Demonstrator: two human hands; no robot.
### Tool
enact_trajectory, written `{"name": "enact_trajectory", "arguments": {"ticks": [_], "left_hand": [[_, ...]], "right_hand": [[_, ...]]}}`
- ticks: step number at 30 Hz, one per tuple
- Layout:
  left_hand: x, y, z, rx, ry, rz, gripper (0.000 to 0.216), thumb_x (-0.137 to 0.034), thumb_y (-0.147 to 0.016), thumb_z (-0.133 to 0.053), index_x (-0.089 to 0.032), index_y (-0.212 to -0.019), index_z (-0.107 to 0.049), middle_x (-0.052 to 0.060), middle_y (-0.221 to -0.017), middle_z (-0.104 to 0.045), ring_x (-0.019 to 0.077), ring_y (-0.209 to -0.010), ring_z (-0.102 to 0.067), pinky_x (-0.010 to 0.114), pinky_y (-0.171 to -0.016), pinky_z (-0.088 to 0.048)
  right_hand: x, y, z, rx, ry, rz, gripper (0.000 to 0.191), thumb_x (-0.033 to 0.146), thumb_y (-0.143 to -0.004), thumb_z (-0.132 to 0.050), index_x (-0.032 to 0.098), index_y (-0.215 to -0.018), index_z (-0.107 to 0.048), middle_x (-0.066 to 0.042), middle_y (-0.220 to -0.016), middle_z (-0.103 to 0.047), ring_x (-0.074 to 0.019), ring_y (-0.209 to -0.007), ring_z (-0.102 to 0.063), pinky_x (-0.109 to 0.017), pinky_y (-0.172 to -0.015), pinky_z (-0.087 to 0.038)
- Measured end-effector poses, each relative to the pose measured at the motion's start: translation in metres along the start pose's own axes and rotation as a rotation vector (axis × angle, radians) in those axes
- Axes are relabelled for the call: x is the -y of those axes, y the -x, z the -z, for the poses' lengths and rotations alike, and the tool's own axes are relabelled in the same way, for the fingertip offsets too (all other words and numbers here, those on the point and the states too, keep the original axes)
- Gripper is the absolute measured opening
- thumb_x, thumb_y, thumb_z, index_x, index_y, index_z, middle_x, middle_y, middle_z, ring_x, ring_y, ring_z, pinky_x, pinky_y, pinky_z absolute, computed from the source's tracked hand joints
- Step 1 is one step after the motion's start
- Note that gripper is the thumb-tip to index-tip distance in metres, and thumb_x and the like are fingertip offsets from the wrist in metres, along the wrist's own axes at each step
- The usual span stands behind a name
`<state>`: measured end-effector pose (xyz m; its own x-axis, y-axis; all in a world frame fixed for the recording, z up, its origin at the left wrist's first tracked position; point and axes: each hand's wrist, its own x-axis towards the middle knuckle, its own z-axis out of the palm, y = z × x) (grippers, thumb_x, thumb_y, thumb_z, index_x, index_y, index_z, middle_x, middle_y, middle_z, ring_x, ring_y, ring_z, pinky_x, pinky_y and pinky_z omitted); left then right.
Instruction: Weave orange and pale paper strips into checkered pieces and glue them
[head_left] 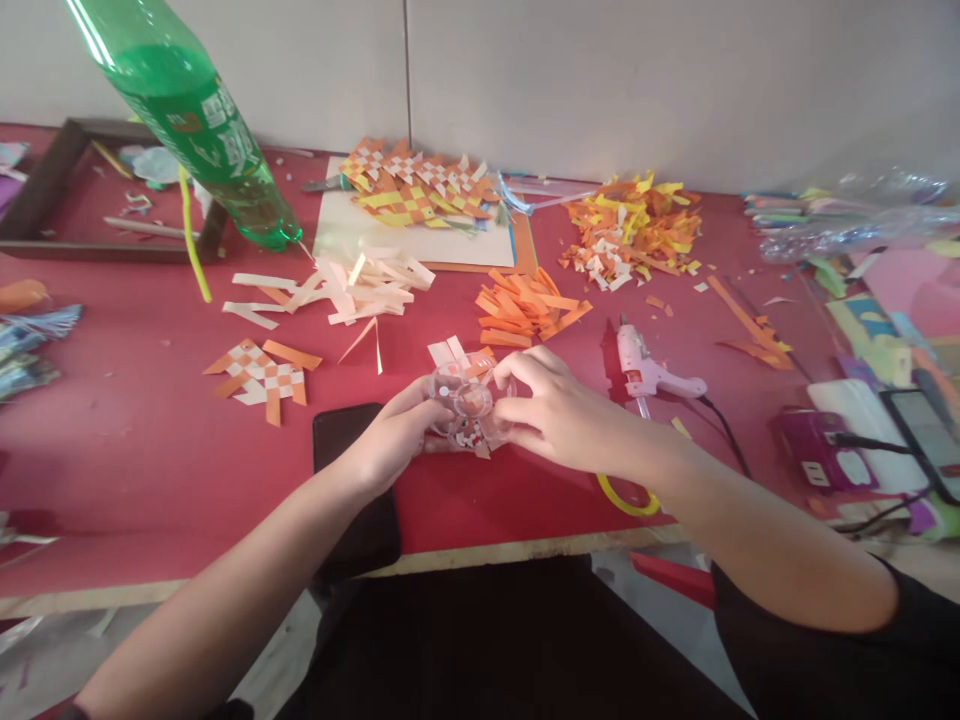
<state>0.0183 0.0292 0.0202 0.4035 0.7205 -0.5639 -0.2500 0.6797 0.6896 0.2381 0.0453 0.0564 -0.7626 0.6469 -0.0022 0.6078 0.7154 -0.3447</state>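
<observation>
I'm working in a craft workspace: a glue gun (637, 365), paper strips (525, 308) and woven pieces (259, 378) are lying before me.

My one view looks out from my head, forward and down, near enough that my left hand (405, 422) and right hand (546, 408) sit about the clock's centre, with my dark clothing (480, 645) at six and the pale wall (600, 90) at twelve.

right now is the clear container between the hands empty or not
Not empty: small white and red bits show in the near part of the clear container in the left hand.
</observation>
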Motion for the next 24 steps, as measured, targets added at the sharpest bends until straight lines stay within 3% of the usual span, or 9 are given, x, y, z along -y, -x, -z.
{"name": "enact_trajectory", "arguments": {"ticks": [8, 24], "left_hand": [[-0.0046, 0.001, -0.0026, -0.02, 0.022, -0.009, 0.037, -0.014, -0.069, -0.059, -0.018, -0.105, -0.059, 0.004, -0.087, -0.071, 0.0169, -0.074, -0.067, 0.035, -0.075, -0.056], [-0.0027, 0.0015, -0.0035, -0.004, -0.025, -0.008, 0.037, -0.014, -0.071, -0.059, -0.018, -0.107, -0.06, 0.005, -0.091, -0.07, 0.0185, -0.076, -0.069, 0.038, -0.079, -0.057]], "right_hand": [[-0.0016, -0.0004, 0.001, -0.03, 0.027, -0.001, 0.015, 0.021, -0.093, -0.056, 0.015, -0.085, -0.067, -0.012, -0.105, -0.053, -0.0233, -0.101, -0.046, -0.04, -0.089, -0.045], [0.0055, -0.0014, 0.0001, 0.061, 0.069, -0.048, 0.014, 0.014, -0.091, -0.055, 0.015, -0.08, -0.064, -0.012, -0.107, -0.051, -0.0247, -0.102, -0.044, -0.04, -0.085, -0.044]]}}
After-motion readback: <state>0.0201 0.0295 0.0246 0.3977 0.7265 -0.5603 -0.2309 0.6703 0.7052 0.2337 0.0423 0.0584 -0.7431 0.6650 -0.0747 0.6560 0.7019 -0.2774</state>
